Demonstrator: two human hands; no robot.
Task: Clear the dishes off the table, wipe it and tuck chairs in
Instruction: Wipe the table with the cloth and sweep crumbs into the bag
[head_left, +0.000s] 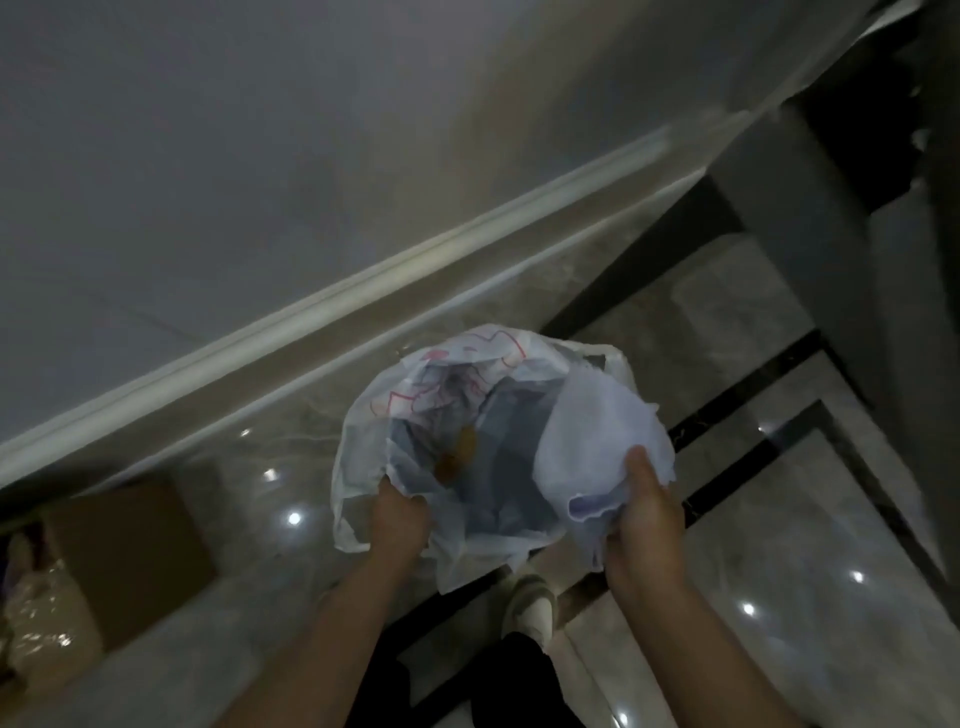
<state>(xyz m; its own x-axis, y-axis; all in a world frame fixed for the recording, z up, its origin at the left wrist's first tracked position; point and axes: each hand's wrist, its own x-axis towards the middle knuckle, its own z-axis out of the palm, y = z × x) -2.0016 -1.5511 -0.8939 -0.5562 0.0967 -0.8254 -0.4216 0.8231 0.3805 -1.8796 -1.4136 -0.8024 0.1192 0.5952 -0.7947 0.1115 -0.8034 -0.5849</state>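
Note:
A white plastic bag with red print lies open over the glossy floor, its mouth facing up. My left hand grips the bag's near rim and holds it open. My right hand is closed on a crumpled white cloth or paper sheet that hangs over the bag's right side. Inside the bag lie grey-blue wrappings and a brown scrap of food. No table, dishes or chairs are in view.
A white baseboard runs diagonally along the wall behind the bag. A cardboard box stands at the left beside something shiny. A dark furniture leg rises at the right. My shoe is just below the bag.

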